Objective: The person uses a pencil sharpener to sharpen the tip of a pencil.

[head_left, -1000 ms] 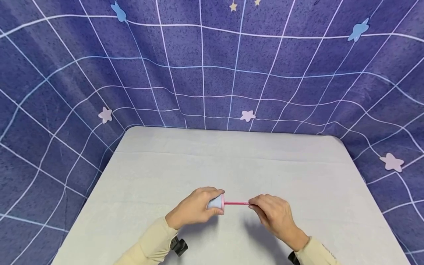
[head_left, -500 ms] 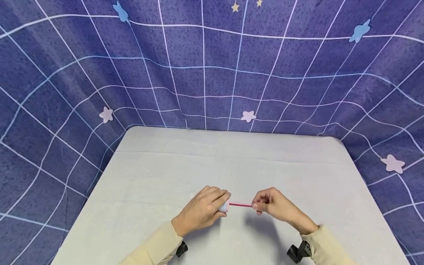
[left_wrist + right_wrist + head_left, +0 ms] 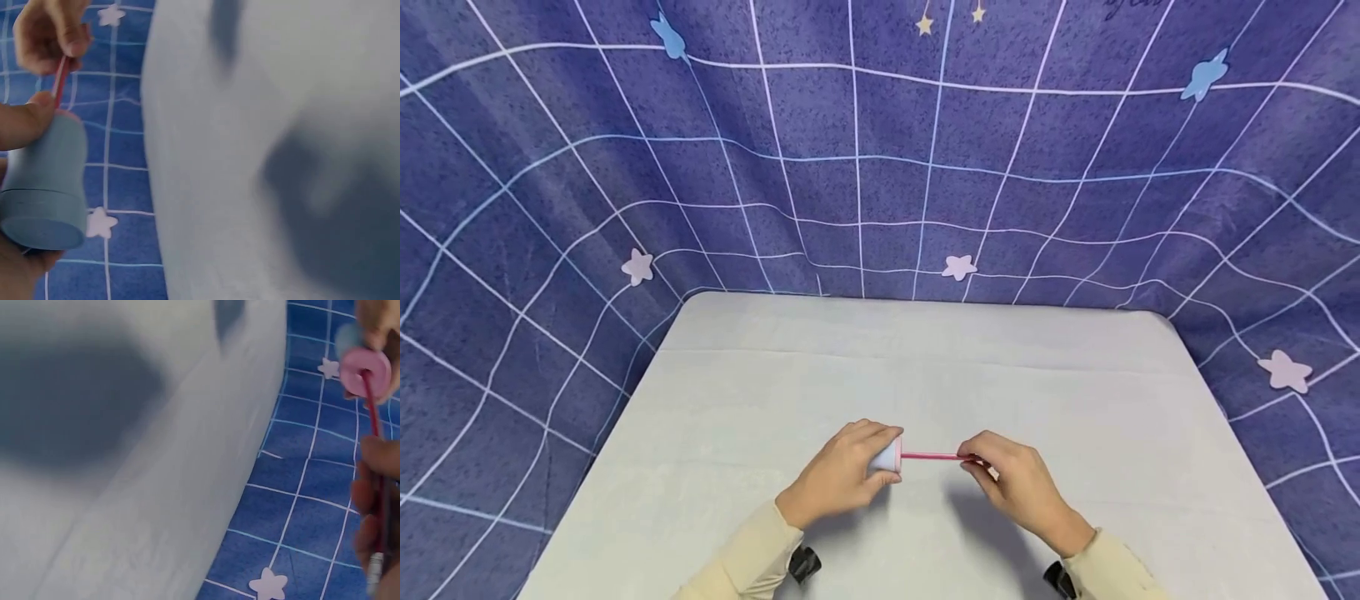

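Note:
My left hand (image 3: 835,473) grips a light blue pencil sharpener (image 3: 885,457) around its body, thumb and fingers on opposite sides. It is held lying sideways above the table. Its pink end (image 3: 379,359) faces right and has a hole, with a red pencil (image 3: 929,456) stuck into it. My right hand (image 3: 1018,487) pinches the pencil further along, between thumb and fingers. A pale banded tip (image 3: 375,569) shows at the pencil's outer end in the right wrist view. The sharpener's rounded base (image 3: 44,231) shows in the left wrist view. The pencil's point is hidden inside.
Beneath both hands spreads a table with a white cloth (image 3: 910,367); the hands' shadows fall on it. A blue-purple curtain (image 3: 820,183) with grid lines and stars hangs behind and along both sides. Black wrist cameras (image 3: 805,565) sit under the sleeves.
My right hand rolled over around the pencil half a second ago and has since turned back. Both hands, with sharpener and pencil, shifted slightly right and then back left.

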{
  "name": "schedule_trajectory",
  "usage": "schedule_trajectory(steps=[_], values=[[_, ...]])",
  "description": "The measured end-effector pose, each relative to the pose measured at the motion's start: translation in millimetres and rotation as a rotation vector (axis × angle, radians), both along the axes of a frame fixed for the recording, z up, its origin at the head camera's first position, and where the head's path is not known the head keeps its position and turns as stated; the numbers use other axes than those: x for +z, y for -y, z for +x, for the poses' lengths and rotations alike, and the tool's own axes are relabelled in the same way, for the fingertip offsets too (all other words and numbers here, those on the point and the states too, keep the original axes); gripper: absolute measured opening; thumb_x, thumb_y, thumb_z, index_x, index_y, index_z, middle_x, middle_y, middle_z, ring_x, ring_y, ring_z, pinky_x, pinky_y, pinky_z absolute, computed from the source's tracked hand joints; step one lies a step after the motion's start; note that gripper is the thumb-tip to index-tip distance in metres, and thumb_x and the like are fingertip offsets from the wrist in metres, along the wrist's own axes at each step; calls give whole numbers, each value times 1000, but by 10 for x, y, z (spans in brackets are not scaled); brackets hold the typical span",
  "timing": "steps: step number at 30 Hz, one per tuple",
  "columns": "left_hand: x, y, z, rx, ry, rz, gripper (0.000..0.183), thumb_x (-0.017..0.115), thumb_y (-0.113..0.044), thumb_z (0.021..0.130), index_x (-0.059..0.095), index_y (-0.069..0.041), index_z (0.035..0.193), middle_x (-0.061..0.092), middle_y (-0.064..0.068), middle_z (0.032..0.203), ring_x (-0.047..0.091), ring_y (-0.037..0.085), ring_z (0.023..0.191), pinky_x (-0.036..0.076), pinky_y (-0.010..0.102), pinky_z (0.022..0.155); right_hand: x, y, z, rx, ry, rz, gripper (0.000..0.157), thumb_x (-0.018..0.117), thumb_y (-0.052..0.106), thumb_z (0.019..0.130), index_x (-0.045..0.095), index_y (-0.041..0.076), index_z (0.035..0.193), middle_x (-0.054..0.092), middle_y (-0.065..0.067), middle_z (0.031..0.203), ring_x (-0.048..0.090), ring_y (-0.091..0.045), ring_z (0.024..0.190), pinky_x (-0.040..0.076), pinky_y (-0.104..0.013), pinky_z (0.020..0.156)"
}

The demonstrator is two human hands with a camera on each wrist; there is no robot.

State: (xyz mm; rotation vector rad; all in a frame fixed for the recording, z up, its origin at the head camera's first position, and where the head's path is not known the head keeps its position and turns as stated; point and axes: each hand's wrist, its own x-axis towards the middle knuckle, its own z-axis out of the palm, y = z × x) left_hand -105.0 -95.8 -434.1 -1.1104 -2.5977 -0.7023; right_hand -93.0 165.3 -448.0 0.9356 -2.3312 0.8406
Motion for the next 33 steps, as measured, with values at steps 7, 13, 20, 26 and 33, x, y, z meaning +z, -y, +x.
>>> schedule_trajectory(steps=[7,13,20,26,33], values=[[164,42,-54,-6,330,30,47,72,-24,84,61,-1,123,67,7,110,61,13,92,52,28,82,18,61,-59,-26,-489,-30,27,54,20,97,73,7,83,69,0,76,61,-13,61,43,-21,49],[235,45,-108,-58,536,29,41,71,-27,85,65,-5,119,69,0,105,61,7,90,51,25,83,142,100,-24,14,-628,-64,27,56,14,96,72,5,76,67,-1,70,57,-12,55,35,-17,46],[265,-21,-99,-51,350,-32,47,75,-23,80,64,-1,120,70,6,109,64,15,99,52,32,90,-4,60,14,-39,-372,-128,27,57,25,96,73,10,79,67,4,72,54,-7,53,37,-15,46],[238,-58,-67,-50,51,-74,52,80,-28,75,66,0,116,70,8,109,65,19,100,51,33,91,32,42,59,-82,-57,-169,2,73,14,81,73,15,82,67,8,70,44,5,52,34,-7,45],[98,-55,-9,-77,-244,-20,53,83,-30,69,68,-2,111,71,4,104,65,14,91,51,26,78,138,-15,68,-62,457,-184,13,76,3,75,73,15,80,65,9,67,37,7,50,32,-14,42]])
